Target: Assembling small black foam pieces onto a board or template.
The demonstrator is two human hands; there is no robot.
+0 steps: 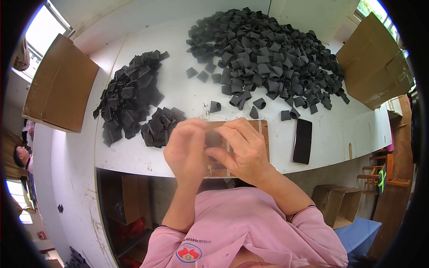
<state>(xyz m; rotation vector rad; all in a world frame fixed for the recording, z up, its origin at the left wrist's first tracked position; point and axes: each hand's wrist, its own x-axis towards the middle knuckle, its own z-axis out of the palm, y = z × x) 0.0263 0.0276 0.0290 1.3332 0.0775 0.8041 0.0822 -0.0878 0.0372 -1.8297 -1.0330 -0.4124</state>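
Your left hand (187, 147) and right hand (241, 149) meet above the wooden board (264, 134), fingers pinched together on one small dark piece (213, 139), held close for working. Loose pieces (268, 53) lie heaped ahead, flattened ones (132, 96) stacked left. Plain brown cardboard boxes (60, 85) flank the white table (178, 89); a black phone (302, 140) lies right.
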